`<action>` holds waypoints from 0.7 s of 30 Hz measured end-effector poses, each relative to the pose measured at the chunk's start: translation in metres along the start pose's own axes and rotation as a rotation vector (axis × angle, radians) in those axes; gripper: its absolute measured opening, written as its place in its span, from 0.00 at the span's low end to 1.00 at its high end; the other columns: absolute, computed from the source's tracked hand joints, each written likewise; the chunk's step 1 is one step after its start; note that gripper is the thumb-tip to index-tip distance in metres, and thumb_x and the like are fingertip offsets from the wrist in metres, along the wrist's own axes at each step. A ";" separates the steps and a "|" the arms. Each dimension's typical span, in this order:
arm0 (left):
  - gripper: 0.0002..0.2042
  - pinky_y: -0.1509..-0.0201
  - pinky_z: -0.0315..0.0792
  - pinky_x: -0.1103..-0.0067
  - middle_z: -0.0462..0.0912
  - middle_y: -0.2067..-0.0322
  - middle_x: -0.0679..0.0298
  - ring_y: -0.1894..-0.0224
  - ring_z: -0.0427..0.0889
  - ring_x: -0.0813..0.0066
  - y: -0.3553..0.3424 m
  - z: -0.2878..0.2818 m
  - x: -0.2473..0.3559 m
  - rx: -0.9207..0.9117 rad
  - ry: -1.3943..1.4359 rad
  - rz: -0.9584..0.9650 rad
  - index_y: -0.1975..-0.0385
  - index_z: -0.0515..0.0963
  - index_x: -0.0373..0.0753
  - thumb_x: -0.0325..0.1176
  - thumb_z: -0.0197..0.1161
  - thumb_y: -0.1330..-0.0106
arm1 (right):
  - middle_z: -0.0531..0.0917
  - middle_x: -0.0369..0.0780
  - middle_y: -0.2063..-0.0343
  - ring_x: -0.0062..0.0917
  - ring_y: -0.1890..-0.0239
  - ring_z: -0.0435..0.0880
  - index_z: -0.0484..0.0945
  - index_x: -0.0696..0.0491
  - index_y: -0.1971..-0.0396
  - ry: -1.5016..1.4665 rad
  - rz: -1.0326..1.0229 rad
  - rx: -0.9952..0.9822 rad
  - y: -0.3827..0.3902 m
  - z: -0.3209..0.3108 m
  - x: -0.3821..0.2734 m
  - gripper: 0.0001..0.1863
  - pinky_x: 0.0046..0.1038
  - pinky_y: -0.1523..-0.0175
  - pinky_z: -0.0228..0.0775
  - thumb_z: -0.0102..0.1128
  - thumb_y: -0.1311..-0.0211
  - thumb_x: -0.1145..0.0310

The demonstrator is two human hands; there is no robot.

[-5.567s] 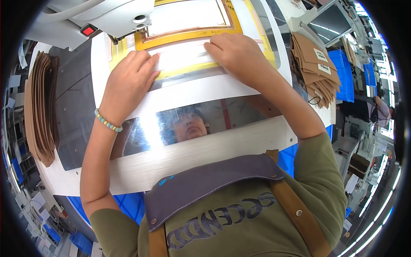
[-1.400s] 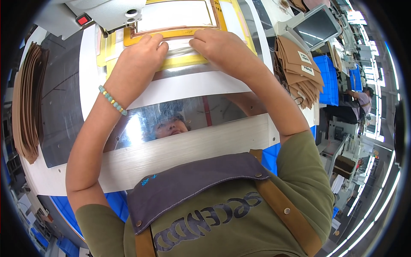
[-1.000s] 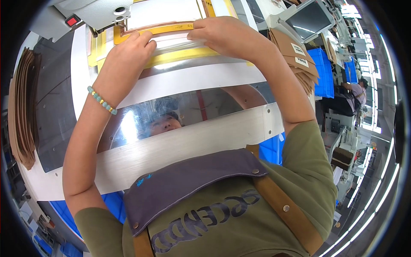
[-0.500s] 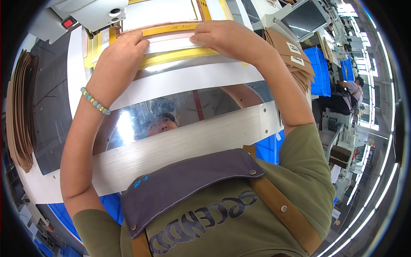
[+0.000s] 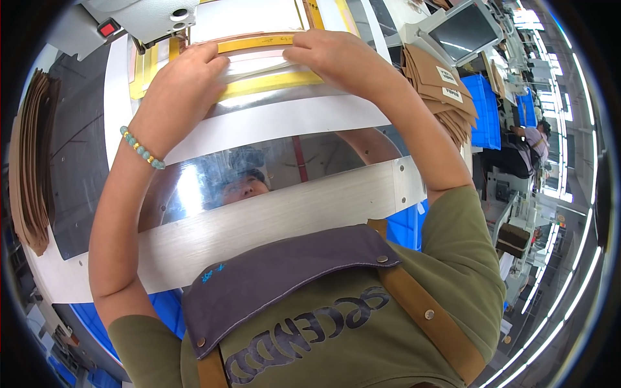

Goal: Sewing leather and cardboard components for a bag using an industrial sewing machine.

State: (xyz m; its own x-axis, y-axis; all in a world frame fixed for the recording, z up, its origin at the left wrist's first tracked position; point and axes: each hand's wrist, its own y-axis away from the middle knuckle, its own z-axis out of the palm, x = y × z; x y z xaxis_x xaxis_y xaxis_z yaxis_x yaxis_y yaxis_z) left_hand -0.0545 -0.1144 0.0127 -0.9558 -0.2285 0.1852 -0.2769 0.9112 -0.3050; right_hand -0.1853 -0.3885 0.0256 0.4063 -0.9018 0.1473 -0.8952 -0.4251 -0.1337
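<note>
A flat template frame (image 5: pixel 255 44) with yellow-taped edges lies under the machine head at the top of the view. A thin coppery-brown strip runs along its near inner edge, around a white middle. My left hand (image 5: pixel 184 84), a beaded bracelet on its wrist, is closed at the frame's near left corner. Toward the near right corner, my right hand (image 5: pixel 330 58) has its fingers curled in a pinch on the same edge. Both hands' fingertips are partly hidden. Below the frame a white sheet (image 5: pixel 291 113) spreads over a shiny metal plate (image 5: pixel 259 171).
The white machine head (image 5: pixel 129 22), with a red button, overhangs the left hand. Brown flat pieces are stacked at the far left (image 5: pixel 32 161) and right (image 5: pixel 440 84). A monitor (image 5: pixel 462 32) and blue crate (image 5: pixel 482 110) stand at right; another person (image 5: pixel 533 139) sits beyond.
My right hand has shifted slightly left along the frame's near edge. The left hand has barely moved, and both stay at the frame.
</note>
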 end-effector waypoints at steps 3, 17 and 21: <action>0.17 0.40 0.79 0.65 0.82 0.52 0.55 0.46 0.83 0.56 0.002 0.002 0.006 0.007 0.004 -0.027 0.49 0.82 0.33 0.28 0.72 0.36 | 0.87 0.40 0.60 0.36 0.54 0.89 0.84 0.55 0.56 -0.004 0.023 0.005 -0.004 0.001 0.000 0.10 0.36 0.50 0.84 0.67 0.37 0.75; 0.08 0.51 0.78 0.64 0.85 0.60 0.50 0.57 0.85 0.48 -0.008 -0.003 -0.013 0.173 0.201 -0.117 0.54 0.82 0.31 0.25 0.65 0.30 | 0.87 0.51 0.58 0.46 0.52 0.86 0.85 0.62 0.53 -0.410 0.042 0.137 -0.023 -0.029 0.034 0.14 0.41 0.44 0.78 0.59 0.34 0.73; 0.08 0.51 0.78 0.66 0.84 0.61 0.51 0.58 0.85 0.47 -0.004 -0.019 -0.013 0.211 0.196 -0.124 0.53 0.82 0.31 0.23 0.65 0.29 | 0.86 0.53 0.59 0.48 0.51 0.86 0.85 0.63 0.53 -0.438 0.047 0.154 -0.013 -0.036 0.036 0.15 0.44 0.43 0.78 0.59 0.35 0.74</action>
State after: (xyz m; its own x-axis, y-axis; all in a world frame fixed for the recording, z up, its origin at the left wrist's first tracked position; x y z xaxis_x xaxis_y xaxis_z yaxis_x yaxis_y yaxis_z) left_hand -0.0388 -0.1082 0.0290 -0.8818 -0.2445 0.4032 -0.4242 0.7847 -0.4520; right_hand -0.1655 -0.4129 0.0675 0.4350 -0.8540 -0.2855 -0.8901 -0.3599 -0.2796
